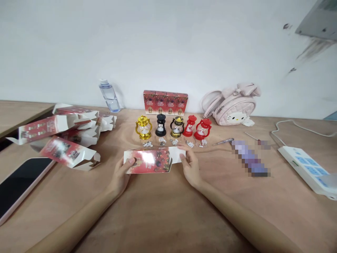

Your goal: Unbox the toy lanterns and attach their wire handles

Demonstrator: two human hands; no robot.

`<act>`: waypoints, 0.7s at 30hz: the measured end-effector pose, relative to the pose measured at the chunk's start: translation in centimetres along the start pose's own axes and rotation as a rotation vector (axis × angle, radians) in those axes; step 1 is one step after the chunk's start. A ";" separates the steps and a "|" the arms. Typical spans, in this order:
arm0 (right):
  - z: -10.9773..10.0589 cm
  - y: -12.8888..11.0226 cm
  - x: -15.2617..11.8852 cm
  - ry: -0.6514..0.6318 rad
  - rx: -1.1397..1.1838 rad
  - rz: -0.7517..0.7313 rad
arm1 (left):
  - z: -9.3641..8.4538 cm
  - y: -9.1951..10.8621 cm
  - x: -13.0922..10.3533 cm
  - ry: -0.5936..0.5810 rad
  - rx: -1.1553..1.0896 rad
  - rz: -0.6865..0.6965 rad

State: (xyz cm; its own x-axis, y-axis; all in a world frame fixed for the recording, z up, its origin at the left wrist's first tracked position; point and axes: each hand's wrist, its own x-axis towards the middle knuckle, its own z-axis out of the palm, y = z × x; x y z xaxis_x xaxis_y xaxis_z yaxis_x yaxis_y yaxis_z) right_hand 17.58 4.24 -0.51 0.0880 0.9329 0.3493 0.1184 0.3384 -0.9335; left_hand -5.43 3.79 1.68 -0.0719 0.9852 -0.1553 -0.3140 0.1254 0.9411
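Held sideways above the table is a red printed cardboard box (151,162), its white end flap (176,155) sticking out to the right. My left hand (123,173) grips the box's left end, thumb on the printed face. With thumb and fingers closed, my right hand (190,165) pinches the flap. Just beyond the box stand small lanterns in a row: a gold one (144,128), a black one (160,125), a bronze-and-black one (176,127) and two red ones (202,129). Small white and metal pieces (161,142) lie in front of them.
Unfolded red boxes (63,151) pile up at left, beside a tablet (19,182). Closed red boxes (165,103), a bottle (109,95) and a pink bag (234,109) stand along the wall. At right lie a screwdriver (223,141), a pixelated item (250,160) and a power strip (306,168).
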 end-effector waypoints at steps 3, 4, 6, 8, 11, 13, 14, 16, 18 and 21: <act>-0.3 -0.8 -0.3 -0.116 -0.128 -0.126 | 0.0 -0.2 0.1 0.007 -0.006 0.019; -0.3 -1.0 -0.4 -0.143 -0.123 -0.127 | 0.0 -0.2 0.1 0.009 -0.009 0.022; -0.4 -1.2 -0.4 -0.158 -0.088 -0.081 | 0.1 -0.2 0.1 0.008 -0.012 0.027; -0.3 -1.2 -0.3 -0.153 -0.070 -0.013 | 0.1 -0.2 0.1 0.003 -0.007 0.039; 0.0 -1.0 -0.1 -0.158 -0.080 0.041 | 0.0 -0.3 0.1 -0.026 0.009 0.057; 0.2 -0.7 0.0 -0.156 -0.050 0.054 | -0.3 -0.5 0.0 -0.062 0.039 0.070; 0.3 -0.5 0.1 -0.153 -0.023 0.064 | -0.5 -0.6 0.0 -0.078 0.061 0.081; 0.4 -0.1 0.2 -0.142 0.038 0.092 | -0.8 -0.6 0.0 -0.101 0.121 0.117; 0.3 0.1 0.3 -0.128 0.083 0.135 | -0.8 -0.6 -0.1 -0.128 0.182 0.161; 0.2 0.2 0.5 -0.111 0.151 0.243 | -0.6 -0.3 -0.4 -0.186 0.241 0.214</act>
State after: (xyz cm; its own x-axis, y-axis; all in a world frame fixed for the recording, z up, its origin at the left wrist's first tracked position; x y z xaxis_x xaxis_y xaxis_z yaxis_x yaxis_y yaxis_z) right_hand 17.40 4.78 -0.54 -0.0134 0.9938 0.1107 -0.0417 0.1101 -0.9931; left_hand -5.91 3.34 1.31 0.0690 0.9937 0.0887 -0.0770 -0.0833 0.9935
